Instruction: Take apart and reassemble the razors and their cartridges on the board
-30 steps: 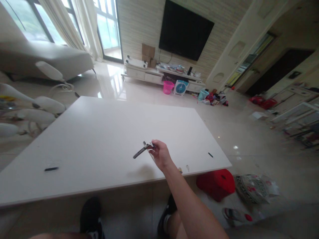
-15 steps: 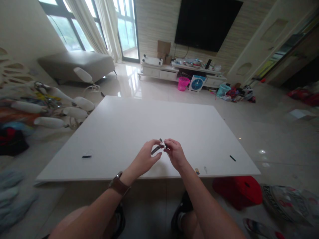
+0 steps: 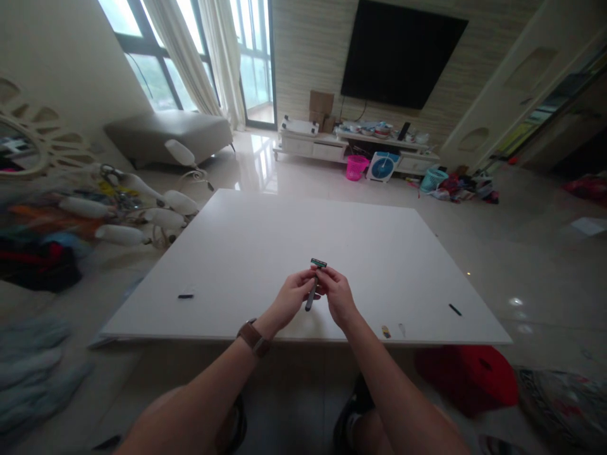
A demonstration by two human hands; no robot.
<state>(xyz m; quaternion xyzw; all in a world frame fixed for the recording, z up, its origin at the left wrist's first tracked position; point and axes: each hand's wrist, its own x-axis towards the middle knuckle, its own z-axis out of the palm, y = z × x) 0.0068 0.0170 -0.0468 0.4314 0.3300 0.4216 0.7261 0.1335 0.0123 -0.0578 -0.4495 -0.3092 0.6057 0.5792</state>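
Observation:
Above the near part of the white table (image 3: 265, 234), a razor (image 3: 311, 299) is held between both hands. Its dark handle points down toward me, and its head, with a green strip, sticks up past the fingertips. My left hand (image 3: 290, 297) is closed on the handle near the neck. Fingers of my right hand (image 3: 337, 294) pinch the razor just below the head. The fingers partly hide the neck.
A small dark bar (image 3: 186, 296) lies on the table at left, another dark strip (image 3: 454, 309) at right. Near the front edge sit a small yellowish piece (image 3: 386, 332) and a clear piece (image 3: 402, 329). A red stool (image 3: 474, 379) stands beside the near right side.
The razor has turned from a slanted pose to nearly upright, its head now showing above the fingers. Both hands have drawn closer together, and the view has shifted slightly.

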